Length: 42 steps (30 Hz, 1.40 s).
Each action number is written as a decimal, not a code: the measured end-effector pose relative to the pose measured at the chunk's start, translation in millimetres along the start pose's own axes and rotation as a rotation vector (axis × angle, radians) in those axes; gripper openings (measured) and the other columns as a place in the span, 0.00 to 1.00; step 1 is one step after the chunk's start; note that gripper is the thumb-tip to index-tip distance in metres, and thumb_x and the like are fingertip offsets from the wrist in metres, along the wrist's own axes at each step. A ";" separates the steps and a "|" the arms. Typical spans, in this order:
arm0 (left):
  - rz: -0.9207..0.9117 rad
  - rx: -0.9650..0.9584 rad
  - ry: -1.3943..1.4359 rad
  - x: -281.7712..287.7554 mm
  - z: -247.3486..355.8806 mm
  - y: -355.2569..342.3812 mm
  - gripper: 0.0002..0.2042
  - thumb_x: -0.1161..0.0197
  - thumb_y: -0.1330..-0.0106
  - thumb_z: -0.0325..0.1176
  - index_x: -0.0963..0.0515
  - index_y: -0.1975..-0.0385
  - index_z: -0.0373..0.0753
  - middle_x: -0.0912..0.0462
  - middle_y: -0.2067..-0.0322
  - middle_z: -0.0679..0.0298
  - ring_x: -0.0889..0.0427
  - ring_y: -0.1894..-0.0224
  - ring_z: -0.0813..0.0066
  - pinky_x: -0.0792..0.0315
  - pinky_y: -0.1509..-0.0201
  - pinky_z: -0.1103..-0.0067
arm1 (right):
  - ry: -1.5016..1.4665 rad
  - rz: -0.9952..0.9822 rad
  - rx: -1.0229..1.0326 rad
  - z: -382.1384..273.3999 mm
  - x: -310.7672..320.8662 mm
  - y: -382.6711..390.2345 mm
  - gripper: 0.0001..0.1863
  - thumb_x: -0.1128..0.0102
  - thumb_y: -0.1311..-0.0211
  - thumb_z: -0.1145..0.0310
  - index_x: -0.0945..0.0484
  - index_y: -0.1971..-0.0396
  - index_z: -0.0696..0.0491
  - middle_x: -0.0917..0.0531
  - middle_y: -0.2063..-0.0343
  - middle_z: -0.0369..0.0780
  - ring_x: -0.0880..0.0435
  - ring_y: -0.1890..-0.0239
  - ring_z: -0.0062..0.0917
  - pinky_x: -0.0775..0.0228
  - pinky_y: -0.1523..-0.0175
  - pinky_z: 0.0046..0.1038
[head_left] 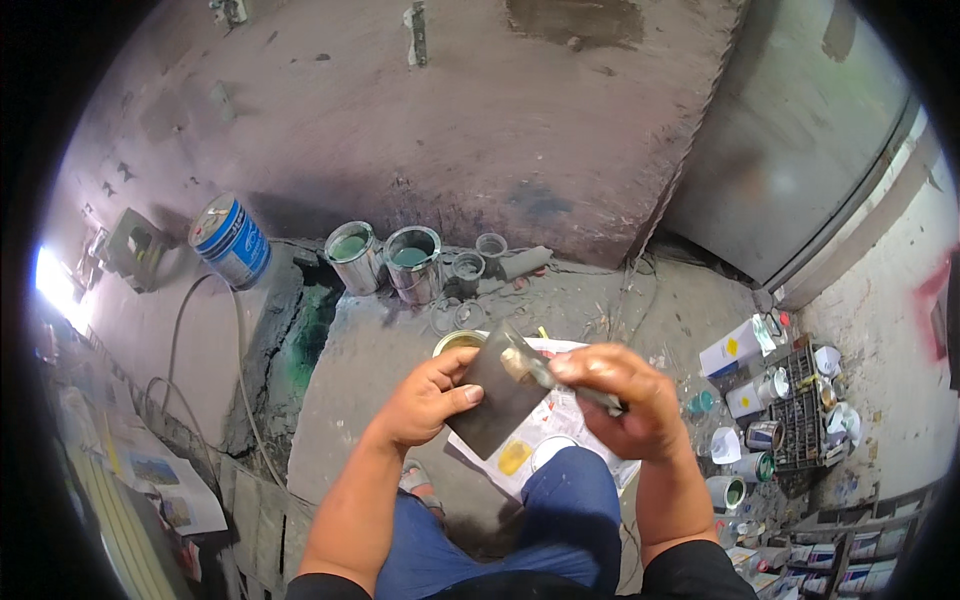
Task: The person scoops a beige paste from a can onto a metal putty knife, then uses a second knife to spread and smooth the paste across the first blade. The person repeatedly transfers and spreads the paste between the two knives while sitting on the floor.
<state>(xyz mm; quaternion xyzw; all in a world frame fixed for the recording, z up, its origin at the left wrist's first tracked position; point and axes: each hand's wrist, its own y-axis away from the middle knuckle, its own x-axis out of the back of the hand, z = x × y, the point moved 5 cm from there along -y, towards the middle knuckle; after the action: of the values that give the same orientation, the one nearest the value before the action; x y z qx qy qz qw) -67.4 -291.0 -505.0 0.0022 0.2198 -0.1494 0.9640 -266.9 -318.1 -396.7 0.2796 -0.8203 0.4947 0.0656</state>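
Well — left hand [425,402], thumb [463,400] atop plate [488,412]

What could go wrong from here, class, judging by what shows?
The left hand grips the plate at one side, so it might slip onto the paper below. The right hand holds a tool close to the plate, which could scratch it. The open cans lack lids; a knock might spill their green contents.
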 end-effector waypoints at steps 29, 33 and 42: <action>0.276 0.017 0.625 -50.6 -36.1 -6.3 0.16 0.51 0.35 0.24 0.34 0.46 0.35 0.24 0.53 0.57 0.23 0.51 0.67 0.29 0.43 0.70 | -0.842 0.455 -0.821 110.2 -22.9 95.4 0.40 0.35 0.47 0.74 0.46 0.35 0.51 0.21 0.58 0.40 0.22 0.56 0.23 0.28 0.51 0.26; 0.296 -0.072 0.573 -41.1 -14.3 -2.4 0.18 0.52 0.36 0.23 0.37 0.44 0.35 0.25 0.51 0.56 0.23 0.49 0.65 0.30 0.41 0.68 | -0.977 0.540 -0.867 87.7 -38.4 121.5 0.44 0.31 0.53 0.73 0.46 0.35 0.52 0.20 0.56 0.43 0.21 0.54 0.27 0.28 0.49 0.29; 0.283 -0.025 0.564 -42.4 -27.3 -7.2 0.18 0.52 0.36 0.21 0.38 0.45 0.34 0.26 0.51 0.56 0.24 0.49 0.68 0.30 0.42 0.70 | -0.935 0.312 -0.879 91.3 -44.1 102.9 0.42 0.32 0.52 0.74 0.43 0.36 0.53 0.21 0.65 0.36 0.22 0.63 0.18 0.31 0.57 0.20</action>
<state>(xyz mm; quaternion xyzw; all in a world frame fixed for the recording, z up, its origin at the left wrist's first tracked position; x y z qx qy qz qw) -117.4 -283.9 -511.3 0.0623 0.4780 -0.0043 0.8761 -268.6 -341.8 -539.2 0.2899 -0.9188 -0.0560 -0.2620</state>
